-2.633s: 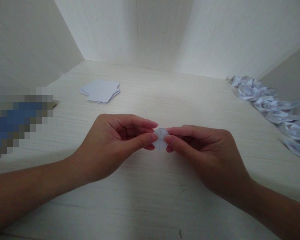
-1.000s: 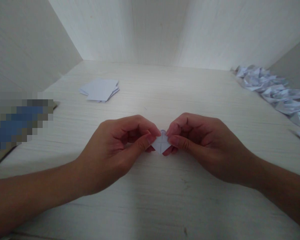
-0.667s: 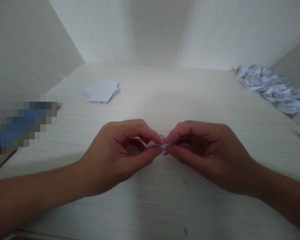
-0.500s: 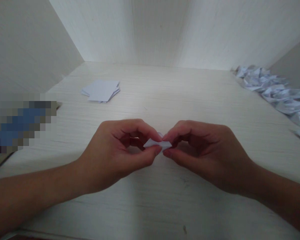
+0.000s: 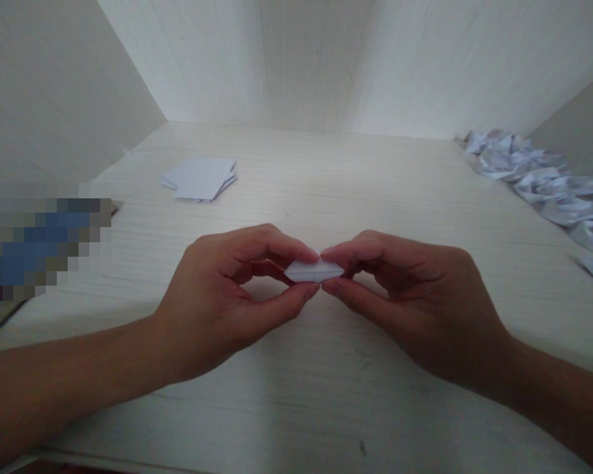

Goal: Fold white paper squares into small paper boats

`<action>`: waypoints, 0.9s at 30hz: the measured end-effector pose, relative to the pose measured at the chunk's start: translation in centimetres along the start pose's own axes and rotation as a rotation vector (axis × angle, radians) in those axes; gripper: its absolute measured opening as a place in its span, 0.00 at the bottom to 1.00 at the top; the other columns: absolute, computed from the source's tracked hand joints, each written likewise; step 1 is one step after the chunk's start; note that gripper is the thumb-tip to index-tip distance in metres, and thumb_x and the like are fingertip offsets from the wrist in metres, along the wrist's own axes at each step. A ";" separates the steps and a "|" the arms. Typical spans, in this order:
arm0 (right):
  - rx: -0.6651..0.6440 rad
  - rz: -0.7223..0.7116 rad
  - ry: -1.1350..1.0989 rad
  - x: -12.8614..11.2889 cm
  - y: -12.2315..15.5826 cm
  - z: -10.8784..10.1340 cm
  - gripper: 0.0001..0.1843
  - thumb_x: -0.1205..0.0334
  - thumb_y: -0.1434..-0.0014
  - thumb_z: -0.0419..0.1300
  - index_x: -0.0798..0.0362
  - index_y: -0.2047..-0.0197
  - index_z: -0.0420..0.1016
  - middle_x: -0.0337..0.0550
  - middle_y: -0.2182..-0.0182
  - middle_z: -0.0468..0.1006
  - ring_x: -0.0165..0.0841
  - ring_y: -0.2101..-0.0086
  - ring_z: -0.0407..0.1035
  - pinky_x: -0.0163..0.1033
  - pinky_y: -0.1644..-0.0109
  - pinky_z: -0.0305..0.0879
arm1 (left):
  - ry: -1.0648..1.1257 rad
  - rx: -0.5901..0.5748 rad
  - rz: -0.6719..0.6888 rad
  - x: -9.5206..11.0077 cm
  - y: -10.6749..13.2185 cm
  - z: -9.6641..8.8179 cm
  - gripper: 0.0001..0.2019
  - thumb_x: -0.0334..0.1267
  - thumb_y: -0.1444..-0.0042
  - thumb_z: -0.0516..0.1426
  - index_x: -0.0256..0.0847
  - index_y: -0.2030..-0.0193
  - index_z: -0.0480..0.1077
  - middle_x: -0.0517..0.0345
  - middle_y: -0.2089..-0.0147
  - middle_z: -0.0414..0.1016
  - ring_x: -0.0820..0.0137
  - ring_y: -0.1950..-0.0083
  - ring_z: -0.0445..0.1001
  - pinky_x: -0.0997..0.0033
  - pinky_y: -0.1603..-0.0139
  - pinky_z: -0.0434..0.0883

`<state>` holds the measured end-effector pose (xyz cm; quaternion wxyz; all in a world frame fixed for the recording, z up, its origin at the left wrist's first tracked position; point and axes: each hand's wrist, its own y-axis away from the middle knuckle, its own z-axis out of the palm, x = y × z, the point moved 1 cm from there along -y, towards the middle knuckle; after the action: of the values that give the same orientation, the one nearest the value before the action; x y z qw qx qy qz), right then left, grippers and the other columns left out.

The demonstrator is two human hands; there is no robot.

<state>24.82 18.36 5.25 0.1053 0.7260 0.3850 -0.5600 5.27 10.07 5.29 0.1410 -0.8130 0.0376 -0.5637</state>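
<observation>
A small folded white paper piece (image 5: 313, 270) hangs just above the pale wooden tabletop (image 5: 326, 197), flattened into a narrow boat-like shape. My left hand (image 5: 232, 289) pinches its left end between thumb and fingers. My right hand (image 5: 410, 296) pinches its right end the same way. Both hands are closed on the paper, fingertips nearly meeting at the middle. The table lies a little below them.
A small stack of white paper squares (image 5: 201, 178) lies at the back left. Several folded white paper pieces (image 5: 548, 184) are heaped along the right side. A blurred blue patch (image 5: 34, 250) sits at the left edge. Walls enclose the back and both sides.
The paper has gone from an upright diamond shape facing me to a flat, narrow, wider form. Both hands rose slightly and drew its ends apart.
</observation>
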 end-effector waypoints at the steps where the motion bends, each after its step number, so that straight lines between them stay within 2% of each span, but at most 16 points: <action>1: 0.010 -0.027 0.032 -0.1 0.0 0.0 0.07 0.64 0.36 0.71 0.48 0.54 0.87 0.40 0.61 0.88 0.34 0.61 0.82 0.39 0.56 0.78 | 0.001 0.009 -0.001 0.0 0.0 0.0 0.08 0.29 0.46 0.71 0.41 0.59 0.82 0.59 0.63 0.86 0.72 0.62 0.83 0.77 0.59 0.83; 6: 0.036 -0.103 0.193 -0.6 0.0 0.2 0.07 0.68 0.35 0.70 0.47 0.56 0.87 0.39 0.62 0.86 0.32 0.62 0.80 0.37 0.58 0.76 | 0.046 0.014 -0.013 0.0 -0.2 0.0 0.06 0.30 0.44 0.71 0.41 0.60 0.83 0.58 0.63 0.86 0.71 0.62 0.83 0.75 0.59 0.83; 11: 0.070 -0.099 0.217 -0.5 -0.2 0.3 0.04 0.65 0.35 0.70 0.47 0.59 0.86 0.40 0.63 0.83 0.32 0.64 0.79 0.36 0.64 0.75 | 0.083 0.016 -0.004 -0.2 -0.4 -0.1 0.05 0.30 0.44 0.71 0.43 0.62 0.84 0.57 0.60 0.84 0.70 0.58 0.83 0.76 0.62 0.81; 14: 0.060 -0.035 0.146 -0.4 -0.3 0.3 0.01 0.63 0.34 0.70 0.48 0.60 0.85 0.41 0.61 0.85 0.32 0.63 0.80 0.36 0.63 0.76 | 0.087 0.009 -0.032 -0.2 -0.5 -0.1 0.04 0.31 0.43 0.71 0.44 0.62 0.85 0.56 0.58 0.86 0.69 0.56 0.84 0.77 0.60 0.81; 20: -0.010 0.166 0.006 -0.4 -0.4 0.3 0.07 0.55 0.36 0.72 0.49 0.61 0.85 0.38 0.69 0.86 0.31 0.69 0.79 0.34 0.68 0.75 | 0.040 -0.013 -0.130 0.3 -0.6 -0.2 0.02 0.33 0.42 0.71 0.45 0.64 0.86 0.61 0.68 0.86 0.73 0.67 0.83 0.81 0.67 0.79; 27: -0.063 0.213 -0.016 -0.4 -0.8 0.0 0.12 0.48 0.35 0.71 0.47 0.63 0.87 0.38 0.70 0.86 0.32 0.70 0.79 0.34 0.68 0.75 | 0.058 -0.039 -0.197 0.5 -0.9 -0.2 0.02 0.33 0.43 0.71 0.45 0.65 0.86 0.60 0.70 0.86 0.71 0.68 0.84 0.79 0.66 0.80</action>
<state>24.28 18.77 5.82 0.1902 0.7545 0.3222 -0.5391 5.19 10.74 6.04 0.0678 -0.7986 -0.0275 -0.5974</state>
